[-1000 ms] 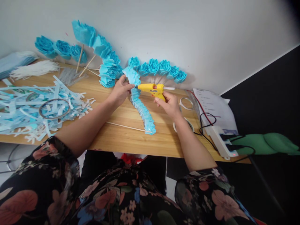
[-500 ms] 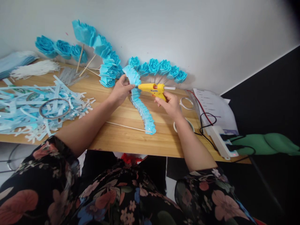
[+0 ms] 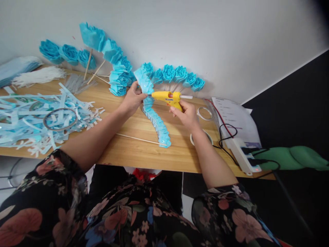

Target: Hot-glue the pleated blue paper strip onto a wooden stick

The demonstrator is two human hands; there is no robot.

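Observation:
Pleated light-blue paper strip (image 3: 156, 120) curves from the middle of the table toward its front. My left hand (image 3: 133, 97) is closed on its upper part, thumb on top. In my right hand (image 3: 185, 111) is a yellow glue gun (image 3: 168, 97), gripped by its handle, with a clear glue stick out of its back. The gun's nozzle points left and meets the strip beside my left thumb. A thin wooden stick (image 3: 138, 139) lies on the table, one end at the strip's lower end.
Blue paper flowers (image 3: 117, 63) stand along the wall. Cut paper strips (image 3: 33, 118) with a ring (image 3: 60, 119) cover the left. Tape rolls (image 3: 205, 113), printed sheets (image 3: 235, 118), cables and a white power strip (image 3: 243, 157) lie on the right of the wooden table (image 3: 123, 154).
The upper end of the pleated strip has shifted slightly left and now lies more open. Both hands and the glue gun have hardly moved.

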